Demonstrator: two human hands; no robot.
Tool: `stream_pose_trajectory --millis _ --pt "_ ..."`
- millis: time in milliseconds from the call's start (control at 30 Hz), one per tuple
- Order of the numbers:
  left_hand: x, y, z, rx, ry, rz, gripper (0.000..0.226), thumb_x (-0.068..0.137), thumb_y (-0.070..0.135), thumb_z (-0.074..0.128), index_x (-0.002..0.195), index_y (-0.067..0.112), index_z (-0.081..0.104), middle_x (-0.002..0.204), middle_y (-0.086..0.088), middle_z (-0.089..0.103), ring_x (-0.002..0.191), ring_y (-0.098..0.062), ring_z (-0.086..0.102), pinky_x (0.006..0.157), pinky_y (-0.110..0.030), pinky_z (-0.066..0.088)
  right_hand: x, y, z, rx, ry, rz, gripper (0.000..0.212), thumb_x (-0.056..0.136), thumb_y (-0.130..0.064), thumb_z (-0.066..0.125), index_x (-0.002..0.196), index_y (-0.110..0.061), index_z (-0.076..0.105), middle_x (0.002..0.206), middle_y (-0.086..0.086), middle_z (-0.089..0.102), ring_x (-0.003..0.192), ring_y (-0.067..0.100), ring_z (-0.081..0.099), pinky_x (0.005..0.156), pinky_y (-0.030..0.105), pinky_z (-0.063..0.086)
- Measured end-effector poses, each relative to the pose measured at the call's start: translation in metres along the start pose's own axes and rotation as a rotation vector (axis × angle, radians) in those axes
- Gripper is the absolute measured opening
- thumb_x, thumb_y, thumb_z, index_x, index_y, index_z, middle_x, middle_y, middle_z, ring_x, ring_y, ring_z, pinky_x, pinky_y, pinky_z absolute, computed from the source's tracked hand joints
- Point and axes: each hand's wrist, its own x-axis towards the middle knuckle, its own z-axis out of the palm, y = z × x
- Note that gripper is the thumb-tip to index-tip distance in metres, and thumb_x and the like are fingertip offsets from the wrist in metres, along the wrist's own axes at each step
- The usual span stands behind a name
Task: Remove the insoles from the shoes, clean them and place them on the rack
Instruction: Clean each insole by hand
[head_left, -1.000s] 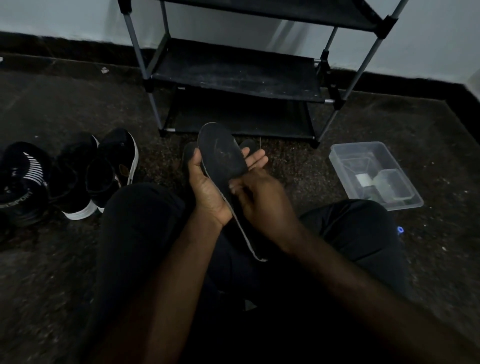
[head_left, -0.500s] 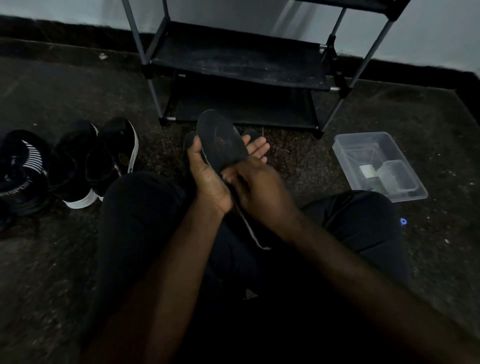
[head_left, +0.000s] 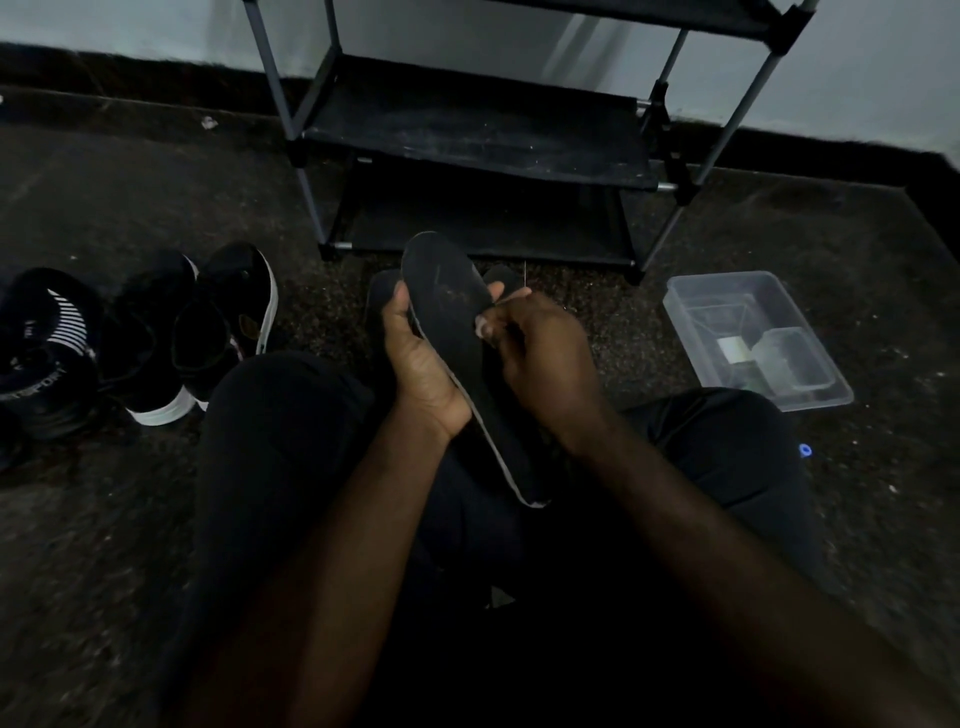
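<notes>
A black insole (head_left: 457, 332) with a pale edge lies in my left hand (head_left: 421, 358), toe end pointing up toward the rack (head_left: 478, 135). My right hand (head_left: 540, 353) rests on the insole's right side, fingers curled with the fingertips on its surface; whether it holds anything small I cannot tell. Black shoes with white soles (head_left: 208, 332) stand on the floor to my left, and a black shoe with striped trim (head_left: 47, 348) sits further left. Dark insole-like shapes (head_left: 379, 296) lie on the floor behind my hands.
A clear plastic tub (head_left: 753, 338) holding a smaller clear container sits on the dark carpet at the right. The black rack has grey poles and bare shelves against a pale wall. My black-trousered knees fill the lower frame.
My right hand has slid up along the insole toward its toe end, fingertips now near my left hand's fingers. The view has shifted slightly.
</notes>
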Motion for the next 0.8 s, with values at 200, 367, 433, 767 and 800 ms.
stream_pose_trajectory --millis 200,367,433,767,800 --pt "-0.001 0.004 -0.002 -0.006 0.020 -0.001 0.098 0.083 0.076 0.024 0.132 -0.005 0.048 0.126 -0.031 0.059 0.120 -0.040 0.058 0.109 -0.048 0.039 -0.029 -0.023 0.005 0.069 -0.163 -0.106 0.010 0.091 -0.009 0.061 0.093 -0.009 0.071 0.098 0.008 0.067 0.086 0.018 0.063 0.076 0.030 0.050" --pt "0.001 0.000 -0.001 0.048 0.061 0.020 0.081 0.087 0.069 0.030 0.112 -0.001 0.060 0.085 -0.017 0.070 0.086 -0.028 0.070 0.079 -0.037 0.056 0.003 -0.002 0.001 -0.112 0.004 0.054 0.015 0.094 -0.023 0.059 0.093 -0.013 0.070 0.096 0.006 0.065 0.084 0.022 0.063 0.073 0.038 0.052" --pt "0.000 0.001 -0.002 0.048 0.071 0.014 0.085 0.087 0.071 0.027 0.116 -0.003 0.058 0.095 -0.022 0.071 0.098 -0.031 0.069 0.089 -0.041 0.054 -0.001 -0.009 0.003 -0.037 -0.028 0.060 0.014 0.093 -0.019 0.060 0.090 -0.012 0.072 0.093 0.004 0.069 0.084 0.017 0.063 0.076 0.034 0.051" --pt "0.001 -0.001 -0.001 0.047 0.065 0.009 0.081 0.088 0.069 0.028 0.093 0.003 0.076 0.098 -0.017 0.071 0.097 -0.028 0.069 0.087 -0.038 0.054 0.004 -0.003 0.002 0.020 -0.007 0.123 0.011 0.091 -0.022 0.064 0.092 -0.013 0.071 0.099 0.007 0.067 0.094 0.021 0.065 0.081 0.041 0.052" --pt "0.001 0.000 -0.001 0.039 0.064 0.007 0.080 0.088 0.069 0.029 0.096 0.003 0.074 0.100 -0.017 0.071 0.101 -0.029 0.068 0.090 -0.040 0.053 0.003 -0.006 0.003 0.016 -0.013 0.126 0.011 0.091 -0.021 0.063 0.092 -0.012 0.071 0.097 0.007 0.067 0.093 0.022 0.064 0.080 0.041 0.052"
